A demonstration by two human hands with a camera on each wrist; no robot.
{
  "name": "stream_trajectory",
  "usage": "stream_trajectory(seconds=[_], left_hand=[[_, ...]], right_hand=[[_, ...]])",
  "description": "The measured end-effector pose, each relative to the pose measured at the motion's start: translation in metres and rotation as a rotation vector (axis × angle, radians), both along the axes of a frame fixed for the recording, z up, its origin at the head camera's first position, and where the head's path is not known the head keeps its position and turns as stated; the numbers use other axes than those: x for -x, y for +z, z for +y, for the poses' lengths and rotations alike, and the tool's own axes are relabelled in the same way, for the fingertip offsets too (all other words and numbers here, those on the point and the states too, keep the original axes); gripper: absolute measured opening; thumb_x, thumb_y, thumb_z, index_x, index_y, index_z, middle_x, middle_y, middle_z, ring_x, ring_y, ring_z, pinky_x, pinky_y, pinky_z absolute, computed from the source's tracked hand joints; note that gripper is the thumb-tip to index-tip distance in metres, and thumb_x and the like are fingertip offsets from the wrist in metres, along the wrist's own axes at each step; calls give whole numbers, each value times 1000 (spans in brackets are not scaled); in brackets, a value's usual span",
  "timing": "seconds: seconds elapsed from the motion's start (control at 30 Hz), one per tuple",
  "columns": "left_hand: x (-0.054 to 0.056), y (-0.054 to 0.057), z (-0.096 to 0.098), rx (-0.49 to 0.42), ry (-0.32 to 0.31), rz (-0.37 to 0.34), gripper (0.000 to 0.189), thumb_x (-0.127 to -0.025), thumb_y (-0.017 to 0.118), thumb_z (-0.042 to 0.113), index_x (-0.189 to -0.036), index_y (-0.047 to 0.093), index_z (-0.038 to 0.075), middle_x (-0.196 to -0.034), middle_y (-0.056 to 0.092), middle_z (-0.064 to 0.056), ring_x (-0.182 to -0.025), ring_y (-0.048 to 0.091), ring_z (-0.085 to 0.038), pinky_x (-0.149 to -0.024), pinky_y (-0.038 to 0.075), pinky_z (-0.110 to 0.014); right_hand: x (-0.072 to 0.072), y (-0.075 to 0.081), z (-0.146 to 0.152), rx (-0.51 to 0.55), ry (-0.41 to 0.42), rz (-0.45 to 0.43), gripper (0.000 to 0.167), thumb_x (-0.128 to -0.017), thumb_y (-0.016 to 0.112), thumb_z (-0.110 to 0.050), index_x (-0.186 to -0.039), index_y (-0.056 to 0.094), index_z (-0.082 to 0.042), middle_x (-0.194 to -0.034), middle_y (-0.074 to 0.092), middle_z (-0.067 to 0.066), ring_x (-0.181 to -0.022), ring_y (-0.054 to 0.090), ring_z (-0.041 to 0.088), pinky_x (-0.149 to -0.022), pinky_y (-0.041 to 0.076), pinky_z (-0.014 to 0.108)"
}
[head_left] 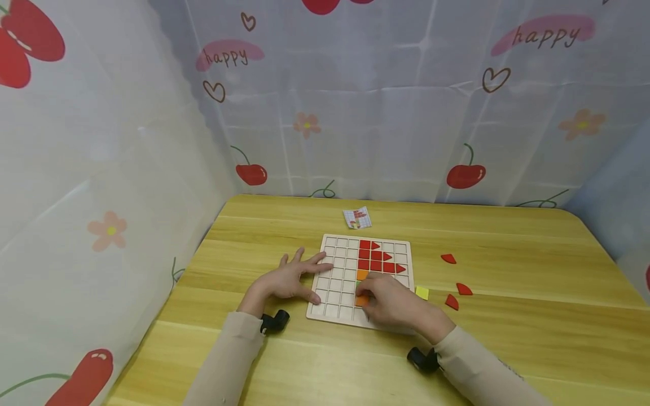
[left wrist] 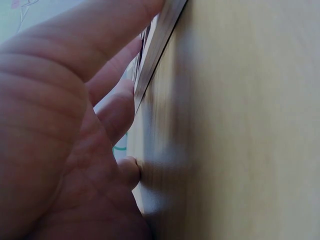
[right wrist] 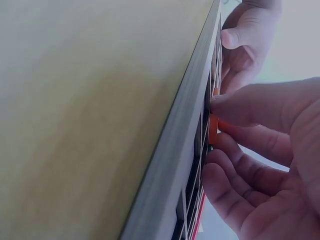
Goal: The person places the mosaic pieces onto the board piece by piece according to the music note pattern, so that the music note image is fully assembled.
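A pale wooden grid board (head_left: 330, 296) lies on the table, with several red tiles (head_left: 376, 265) set in its upper right part. Below them show two orange tiles (head_left: 363, 274) and a sliver of green. My left hand (head_left: 291, 279) rests spread at the board's left edge, thumb and fingertips on it. Over the lower middle of the board, my right hand (head_left: 393, 301) has its fingers curled. In the right wrist view its thumb and fingers pinch an orange tile (right wrist: 213, 129) at the grid; the hand hides part of the lower right cells.
A small picture card (head_left: 358, 217) lies behind the board. To the right are a yellow square tile (head_left: 422, 292) by the board's edge and three red quarter-round tiles (head_left: 464, 289) on the wooden table (head_left: 533, 270). A printed curtain (head_left: 365, 101) stands behind.
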State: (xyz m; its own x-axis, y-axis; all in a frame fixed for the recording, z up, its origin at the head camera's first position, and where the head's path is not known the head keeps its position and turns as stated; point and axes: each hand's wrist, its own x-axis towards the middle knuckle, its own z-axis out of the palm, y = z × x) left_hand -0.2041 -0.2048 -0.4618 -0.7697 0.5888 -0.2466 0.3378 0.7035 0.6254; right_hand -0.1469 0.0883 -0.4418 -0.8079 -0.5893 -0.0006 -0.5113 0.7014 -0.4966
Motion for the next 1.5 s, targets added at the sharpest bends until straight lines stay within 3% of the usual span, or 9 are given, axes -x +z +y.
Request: stream_trajectory(seconds=[0.27,0.5,0.6,0.8,1.07,1.5], left_hand=[[-2,1,0,5,9,1,81,-83,82,50,-154,45,44,-173,15,15,-160,-13,-37,-123,-16,-65],[-4,0,-1,6,7,1,79,-84,82,49,-154,46,44,-173,16,14,-160,-13,-39,-122,-16,-68],[-4,0,0,-1,9,-6,79,-84,82,49,-154,46,43,-173,16,14,-160,-13,-39,-122,-16,-67],[-3,0,0,3,5,-1,80,-84,81,49,-155,45,43,-173,15,15,-160,-13,-38,-122,-16,-67],[-4,1,2,9,7,-15,81,-84,82,48,-155,44,43,-173,14,15,-160,-14,-37,-123,-17,-64],[0,1,2,-5,1,-16,81,-83,82,48,-155,44,43,-173,13,16,-160,-16,-37,-122,-19,-66]], right_hand=[[2,1,1,3,17,-39,19,-93,75,-13,-111,78,-14,-101,67,-7,-90,56,9,-82,53,30],[4,11,9,23,104,-66,16,-96,72,-13,-111,79,-15,-104,74,-6,-91,63,7,-85,56,33],[5,16,16,19,123,-67,18,-96,72,-13,-113,78,-14,-105,76,-5,-88,62,6,-80,55,29],[6,25,37,-12,71,-69,25,-96,72,-15,-121,76,-13,-113,76,-5,-89,61,6,-78,54,26],[8,27,69,-20,-25,-102,24,-95,74,-13,-118,76,-11,-108,73,-3,-88,58,11,-73,53,24],[14,26,114,-45,-77,-69,26,-93,72,-8,-119,75,-8,-112,73,-1,-90,57,13,-75,53,25]])
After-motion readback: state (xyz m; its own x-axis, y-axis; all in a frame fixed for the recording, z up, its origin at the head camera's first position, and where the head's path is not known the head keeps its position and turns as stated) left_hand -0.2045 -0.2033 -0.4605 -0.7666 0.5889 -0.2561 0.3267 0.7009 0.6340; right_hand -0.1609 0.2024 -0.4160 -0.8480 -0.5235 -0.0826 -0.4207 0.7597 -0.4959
